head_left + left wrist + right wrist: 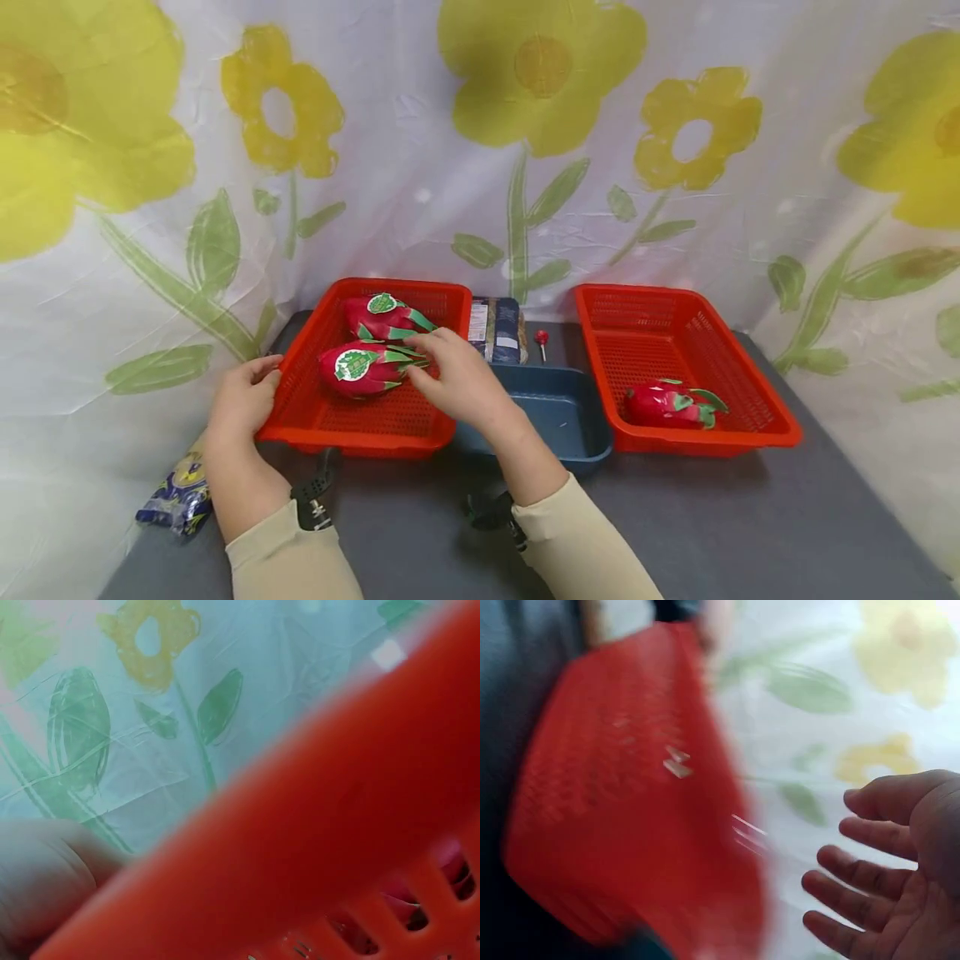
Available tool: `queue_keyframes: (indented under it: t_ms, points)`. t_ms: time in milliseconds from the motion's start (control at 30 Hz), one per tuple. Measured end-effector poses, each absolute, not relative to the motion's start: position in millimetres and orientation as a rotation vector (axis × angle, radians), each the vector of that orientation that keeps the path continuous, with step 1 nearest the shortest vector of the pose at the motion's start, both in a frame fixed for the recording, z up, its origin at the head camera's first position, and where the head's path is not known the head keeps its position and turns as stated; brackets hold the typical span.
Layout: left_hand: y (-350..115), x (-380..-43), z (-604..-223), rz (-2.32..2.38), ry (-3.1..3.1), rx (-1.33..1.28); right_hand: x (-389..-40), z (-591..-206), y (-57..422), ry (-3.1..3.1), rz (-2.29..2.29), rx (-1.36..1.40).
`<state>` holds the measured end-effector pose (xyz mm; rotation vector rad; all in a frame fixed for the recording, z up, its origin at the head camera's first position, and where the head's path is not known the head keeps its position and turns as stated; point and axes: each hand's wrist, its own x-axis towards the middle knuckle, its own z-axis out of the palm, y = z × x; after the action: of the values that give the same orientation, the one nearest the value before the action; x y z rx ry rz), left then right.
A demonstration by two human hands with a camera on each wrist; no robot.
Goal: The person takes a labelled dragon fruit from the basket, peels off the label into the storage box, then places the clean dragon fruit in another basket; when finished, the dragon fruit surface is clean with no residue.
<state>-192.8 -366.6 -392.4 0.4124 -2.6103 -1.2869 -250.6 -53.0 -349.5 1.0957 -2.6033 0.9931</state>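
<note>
In the head view, two pink dragon fruits, one farther back (378,318) and one nearer (354,370), lie in the left red basket (352,437). Each bears a green and white sticker. My left hand (242,400) grips this basket's left rim; the left wrist view shows the hand (45,877) against the blurred rim (285,817), the fingertips hidden. Over the basket's right side hovers my right hand (461,379), close to the fruits' green leaf tips. Its fingers are spread and hold nothing, as the right wrist view of the hand (900,877) also shows.
A blue basin (558,408) stands between the left basket and a second red basket (630,333), which holds another dragon fruit (663,403). Behind the basin lie a dark packet (501,329) and a red lollipop (542,338). A blue and yellow packet (180,492) lies beside my left forearm.
</note>
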Motion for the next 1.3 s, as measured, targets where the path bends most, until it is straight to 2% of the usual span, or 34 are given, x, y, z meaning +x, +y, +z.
queue_keyframes:
  t_ms: [300, 567, 900, 1300]
  points:
    - [-363, -192, -391, -1.316, -2.59, 0.445, -273, -386, -119, -2.961, 0.65, 1.104]
    - [-360, -192, -391, -1.295, -2.566, 0.45, -284, -398, -137, -3.101, 0.531, 1.079]
    - [-360, -194, -394, -1.309, -2.548, 0.437, -278, -395, -137, -2.86, 0.242, 1.011]
    - [-362, -191, -397, -1.35, -2.516, 0.456, -249, -367, -92, -2.602, 0.763, 1.14]
